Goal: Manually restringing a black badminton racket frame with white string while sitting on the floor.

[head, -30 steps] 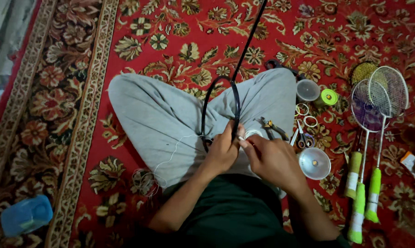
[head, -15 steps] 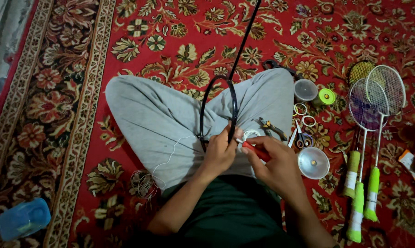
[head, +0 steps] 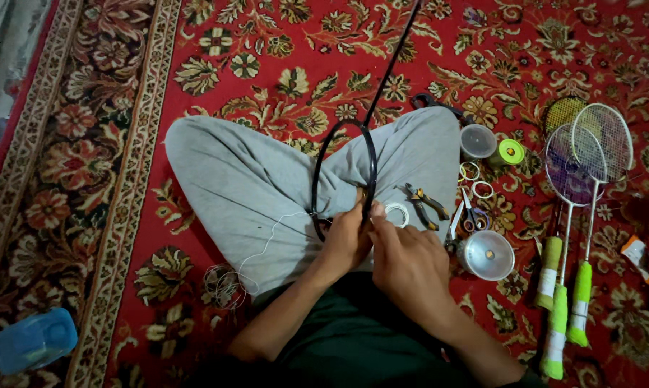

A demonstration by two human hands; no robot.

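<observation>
- the person is sitting cross-legged on a red patterned carpet (head: 281,65), with a bare black racket frame (head: 344,179) lying across the lap.
- the left hand (head: 346,241) is pinching closed on the lower rim of the frame, fingers curling round it right where a thin white string (head: 267,241) is leaving the rim.
- the right hand (head: 407,262) is sitting just beside it, fingers bunching closed at the same spot; whether it is gripping the string or only the rim, i cannot tell.
- the frame's long axis is running up and away from both hands, hoop nearest them, shaft (head: 392,61) slanting off beyond the knees.
- the string is trailing out from the left hand's side to a loose tangle (head: 224,284) on the carpet, so the left hand is nearer to it.
- beyond the right hand are lying pliers (head: 425,201), scissors (head: 468,215), a round metal tin (head: 488,255) and strung rackets with green grips (head: 579,215).
</observation>
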